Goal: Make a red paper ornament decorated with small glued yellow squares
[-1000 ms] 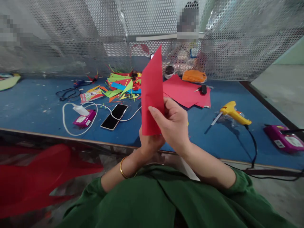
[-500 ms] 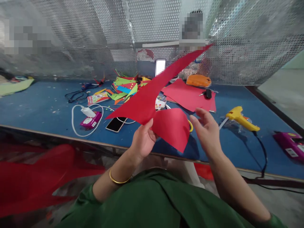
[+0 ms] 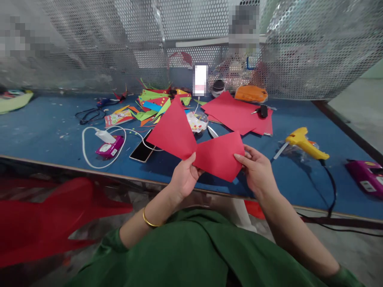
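Observation:
A piece of red paper (image 3: 220,156), pinched in the middle so that it spreads like a bow tie, is held above the table's front edge. My left hand (image 3: 186,175) grips its narrow waist between thumb and fingers. At the right end, my right hand (image 3: 256,167) pinches the paper's edge, thumb on top. The paper's left wing (image 3: 173,129) rises to a point and covers part of the table. Behind it, more red sheets (image 3: 229,113) lie with a black key (image 3: 263,111) on them.
On the blue table (image 3: 54,135) are a yellow glue gun (image 3: 305,143), purple power strips (image 3: 112,147), a black-screened phone (image 3: 143,149) and a white cable. Farther back lie colourful paper scraps (image 3: 152,103) and an orange packet (image 3: 250,93). A perforated metal screen (image 3: 197,28) stands behind.
My right hand has closed on the right end of the red paper. The long strip that reached up to the right has swung back, leaving a shorter left wing.

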A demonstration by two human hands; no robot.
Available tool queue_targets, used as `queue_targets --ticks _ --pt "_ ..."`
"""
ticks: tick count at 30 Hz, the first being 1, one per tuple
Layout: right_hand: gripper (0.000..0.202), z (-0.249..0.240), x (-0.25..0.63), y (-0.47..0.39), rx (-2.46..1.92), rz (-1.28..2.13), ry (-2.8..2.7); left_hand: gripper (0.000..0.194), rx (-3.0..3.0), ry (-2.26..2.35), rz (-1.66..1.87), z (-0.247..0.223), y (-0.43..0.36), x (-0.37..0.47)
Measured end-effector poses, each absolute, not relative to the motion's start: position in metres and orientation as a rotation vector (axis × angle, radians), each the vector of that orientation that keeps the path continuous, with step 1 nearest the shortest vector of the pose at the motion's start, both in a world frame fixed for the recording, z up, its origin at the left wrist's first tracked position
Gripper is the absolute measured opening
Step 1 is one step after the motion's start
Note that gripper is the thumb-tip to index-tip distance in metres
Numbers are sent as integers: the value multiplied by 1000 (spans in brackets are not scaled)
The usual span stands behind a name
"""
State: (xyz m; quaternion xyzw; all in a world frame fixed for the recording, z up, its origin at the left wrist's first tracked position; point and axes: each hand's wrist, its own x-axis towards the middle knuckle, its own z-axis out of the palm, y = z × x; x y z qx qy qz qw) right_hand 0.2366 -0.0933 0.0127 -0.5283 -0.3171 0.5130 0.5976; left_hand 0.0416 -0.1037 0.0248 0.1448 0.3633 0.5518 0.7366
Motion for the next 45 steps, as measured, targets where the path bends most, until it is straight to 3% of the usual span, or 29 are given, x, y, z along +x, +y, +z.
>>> queue_targets --ticks 9,15,21,24,36,43,45 --pt "55 17 250 -58 -1292 895 -1103 4 213 1061 1191 27 -97 40" --pt "57 14 265 -35 -1378 760 -1295 16 127 1063 1042 30 -93 47" --pt "28 0 276 -33 -1394 863 -1175 16 68 1096 995 32 -89 45" --pt "24 -8 287 -42 -1418 870 -1286 17 46 1102 985 33 -88 44" --pt "55 -8 279 -56 -1728 422 -1780 19 -67 1019 1007 37 -86 39" --pt "39 9 262 -63 -1897 69 -2216 18 -106 978 1055 36 -85 38" --pt "44 13 254 -63 -1894 76 -2286 18 -105 969 1058 37 -85 39"
